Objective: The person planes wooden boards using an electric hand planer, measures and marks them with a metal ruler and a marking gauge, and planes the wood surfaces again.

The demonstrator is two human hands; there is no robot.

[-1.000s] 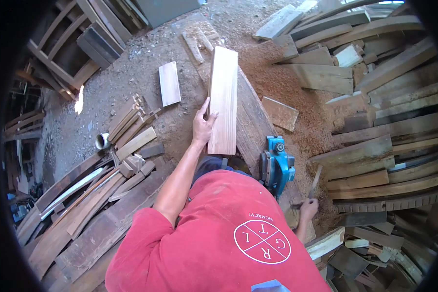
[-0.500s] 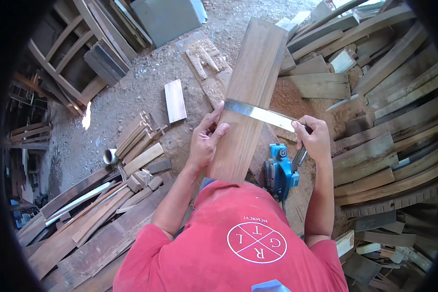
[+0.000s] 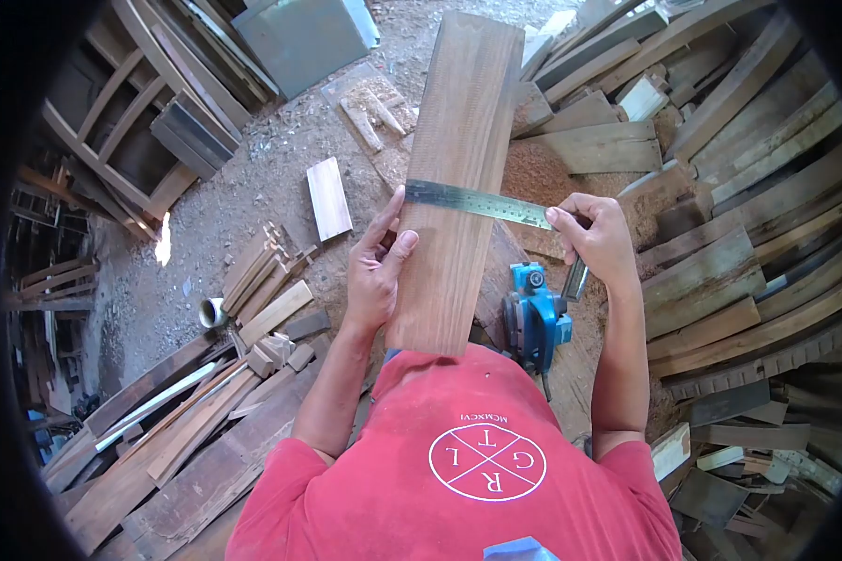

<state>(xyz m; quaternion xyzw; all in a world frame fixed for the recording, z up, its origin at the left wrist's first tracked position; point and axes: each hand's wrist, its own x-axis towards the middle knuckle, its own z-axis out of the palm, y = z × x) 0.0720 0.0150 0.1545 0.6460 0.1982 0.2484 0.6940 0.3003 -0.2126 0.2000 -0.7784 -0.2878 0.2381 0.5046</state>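
Observation:
A long wooden board [image 3: 454,122] stretches away from my red shirt, its near end against my body. My left hand [image 3: 376,271] grips its left edge, thumb on the face and fingers along the side. Across the board lies the steel blade of a try square [image 3: 482,203], with marks along it. My right hand [image 3: 591,238] pinches the square at the blade's right end, beyond the board's right edge. The square's metal stock points down below that hand. Just below and left of my right hand rests a blue electric planer [image 3: 537,323].
Stacked planks [image 3: 720,280] fill the right side. On the left lie more boards [image 3: 187,430], small offcuts and a white pipe end [image 3: 212,312]. A short pale board [image 3: 328,198] is on the dirt floor. Sawdust [image 3: 538,175] is heaped behind the long board.
The board and square have shifted slightly left in view with both hands. The blade has tilted, so its glare is gone and its markings show. Both hands keep their hold.

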